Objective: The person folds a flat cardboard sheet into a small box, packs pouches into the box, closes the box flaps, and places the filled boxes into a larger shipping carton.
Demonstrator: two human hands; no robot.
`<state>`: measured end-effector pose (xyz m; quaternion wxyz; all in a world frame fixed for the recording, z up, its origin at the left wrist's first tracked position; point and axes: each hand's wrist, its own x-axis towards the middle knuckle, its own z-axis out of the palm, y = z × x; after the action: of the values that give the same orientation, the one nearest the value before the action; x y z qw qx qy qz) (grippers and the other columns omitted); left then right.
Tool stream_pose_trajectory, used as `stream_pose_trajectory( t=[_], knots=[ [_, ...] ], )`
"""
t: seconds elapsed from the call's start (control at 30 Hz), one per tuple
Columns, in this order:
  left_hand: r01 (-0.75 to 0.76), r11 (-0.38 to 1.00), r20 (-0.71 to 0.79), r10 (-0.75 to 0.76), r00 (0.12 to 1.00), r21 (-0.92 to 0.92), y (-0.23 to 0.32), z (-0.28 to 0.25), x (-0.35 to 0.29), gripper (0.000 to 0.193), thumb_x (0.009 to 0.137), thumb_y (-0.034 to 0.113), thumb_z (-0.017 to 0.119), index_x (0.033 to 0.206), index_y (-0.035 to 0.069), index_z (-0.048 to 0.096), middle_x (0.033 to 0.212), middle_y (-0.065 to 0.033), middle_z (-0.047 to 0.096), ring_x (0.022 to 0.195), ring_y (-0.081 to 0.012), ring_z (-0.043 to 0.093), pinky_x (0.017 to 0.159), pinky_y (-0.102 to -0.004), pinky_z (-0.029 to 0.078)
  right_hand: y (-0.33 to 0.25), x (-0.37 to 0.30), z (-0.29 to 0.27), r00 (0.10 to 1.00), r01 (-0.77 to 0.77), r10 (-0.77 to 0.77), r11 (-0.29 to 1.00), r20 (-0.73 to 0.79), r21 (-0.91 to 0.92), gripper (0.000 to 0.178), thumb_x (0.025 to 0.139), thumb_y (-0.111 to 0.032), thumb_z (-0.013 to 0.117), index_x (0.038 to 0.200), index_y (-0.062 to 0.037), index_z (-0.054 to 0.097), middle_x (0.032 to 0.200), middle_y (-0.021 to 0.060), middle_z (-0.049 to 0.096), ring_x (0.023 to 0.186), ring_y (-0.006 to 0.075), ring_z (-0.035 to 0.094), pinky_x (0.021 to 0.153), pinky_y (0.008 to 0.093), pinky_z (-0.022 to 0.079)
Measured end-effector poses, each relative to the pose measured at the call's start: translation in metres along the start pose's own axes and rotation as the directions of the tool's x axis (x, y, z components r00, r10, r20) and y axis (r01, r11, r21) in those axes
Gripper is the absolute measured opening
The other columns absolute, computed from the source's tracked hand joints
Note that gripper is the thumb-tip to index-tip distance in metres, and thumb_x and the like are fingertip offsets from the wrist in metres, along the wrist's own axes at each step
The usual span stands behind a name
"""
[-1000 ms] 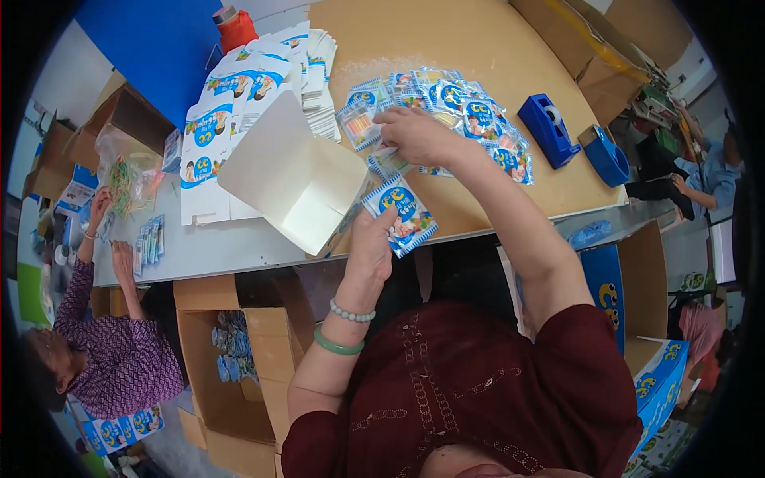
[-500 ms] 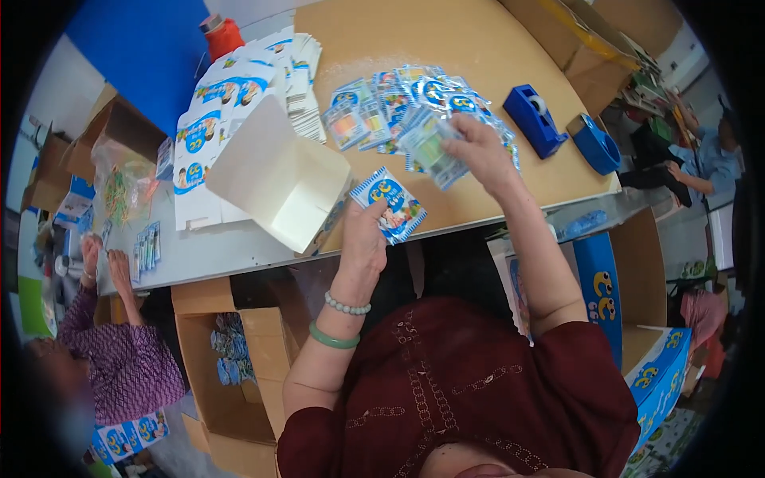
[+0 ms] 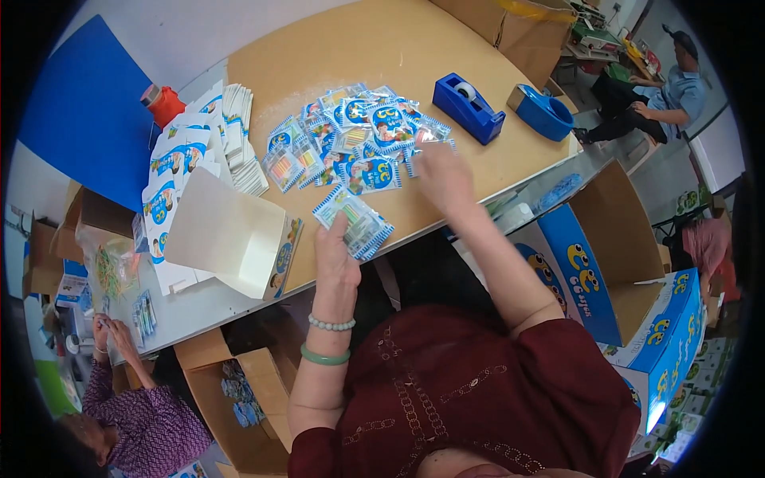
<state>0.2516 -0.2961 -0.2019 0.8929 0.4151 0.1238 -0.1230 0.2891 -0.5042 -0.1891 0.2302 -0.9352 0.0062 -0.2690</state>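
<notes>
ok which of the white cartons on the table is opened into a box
The white carton just left of the left hand: it is opened out, its bare inside showing. The other cartons, beyond it, lie flat and piled.

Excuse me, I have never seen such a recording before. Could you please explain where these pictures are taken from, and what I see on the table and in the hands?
There is no machine here: these are a person's own bare hands. The pictures come from a fisheye camera worn on the person's head, looking down, so straight edges look bent.

On the table lie a pile of small packets, an open box with a white inside, flat printed cartons and a blue tape dispenser.

The left hand holds at least one packet. The right hand is blurred beside the pile; whether its fingers hold anything, I cannot tell.
</notes>
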Motion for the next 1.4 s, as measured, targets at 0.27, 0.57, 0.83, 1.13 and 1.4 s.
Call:
stream_pose_trajectory(
  t=[0.27,0.57,0.83,1.13,1.4],
  knots=[
    [0.064,0.994,-0.032,-0.067,0.997,-0.089,0.008,0.001,0.006,0.029,0.096,0.010,0.046,0.122,-0.001,0.050,0.113,-0.0124,0.061,0.098,-0.0241,0.064,0.082,-0.0415,0.056,0.029,0.045,-0.036,0.852,-0.251,0.170,0.963,0.495,0.102,0.030,0.078,-0.017,0.065,0.104,-0.0027,0.063,0.102,0.0137,0.065,0.094,0.0341,0.061,0.079,0.0391,0.049],
    [-0.043,0.990,-0.002,0.043,0.999,-0.133,0.013,0.013,-0.001,0.030,0.096,0.008,0.044,0.126,0.001,0.047,0.120,-0.0113,0.059,0.103,-0.0232,0.063,0.087,-0.0382,0.053,-0.017,0.083,0.037,0.925,-0.325,0.328,0.945,0.195,-0.045,0.038,0.078,-0.026,0.064,0.104,0.0017,0.060,0.107,0.0193,0.063,0.097,0.0333,0.061,0.082,0.0441,0.048],
    [-0.094,0.995,-0.010,0.095,0.995,0.012,0.028,0.006,0.003,0.034,0.097,0.009,0.044,0.130,0.003,0.044,0.123,-0.0104,0.058,0.110,-0.0225,0.059,0.093,-0.0384,0.049,-0.011,0.062,0.001,0.904,-0.424,0.324,0.760,0.278,0.493,0.032,0.080,-0.021,0.064,0.105,-0.0017,0.058,0.092,0.0195,0.064,0.087,0.0301,0.063,0.080,0.0335,0.048],
    [-0.147,0.982,0.117,0.161,0.980,-0.114,0.019,0.028,-0.002,0.035,0.096,0.012,0.051,0.129,0.005,0.043,0.120,-0.0079,0.058,0.101,-0.0184,0.061,0.089,-0.0333,0.050,-0.073,0.009,0.017,0.867,-0.301,-0.026,0.769,0.498,0.565,0.032,0.091,-0.023,0.054,0.114,-0.0010,0.053,0.098,0.0203,0.063,0.090,0.0340,0.062,0.077,0.0390,0.049],
    [-0.160,0.985,-0.025,0.159,0.987,-0.061,0.030,0.000,-0.001,0.029,0.093,0.004,0.054,0.122,0.002,0.049,0.108,-0.0067,0.061,0.100,-0.0204,0.062,0.088,-0.0384,0.054,-0.042,0.133,0.054,0.973,0.074,-0.047,0.991,0.228,-0.108,0.038,0.081,-0.029,0.063,0.106,-0.0008,0.061,0.109,0.0174,0.063,0.098,0.0363,0.059,0.084,0.0441,0.048]
  ],
)
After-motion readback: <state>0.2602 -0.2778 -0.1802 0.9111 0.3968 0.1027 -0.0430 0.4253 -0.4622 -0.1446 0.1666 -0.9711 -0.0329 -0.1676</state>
